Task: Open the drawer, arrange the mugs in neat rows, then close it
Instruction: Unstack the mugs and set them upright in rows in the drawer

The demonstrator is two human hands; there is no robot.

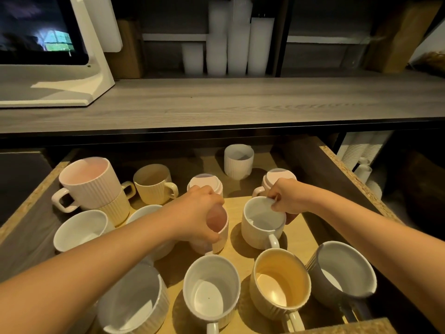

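The drawer [337,157] stands pulled open below the counter, with several ribbed and plain mugs inside. My left hand [195,210] grips the rim of a pink-lined ribbed mug [220,235] in the drawer's middle. My right hand [287,198] pinches the far rim of a white mug [261,225] just to its right. In the near row sit a white ribbed mug [134,302], a white mug [212,288], a yellow mug [279,283] and a grey mug [344,271]. At the left, a pink mug [89,182] is stacked on a yellow one.
A grey wooden counter [240,102] overhangs the drawer's back. A white monitor stand [96,68] stands on it at the left. Stacks of white cups [236,44] stand on the shelf behind. More mugs sit at the drawer's back, including a white ribbed cup [238,162].
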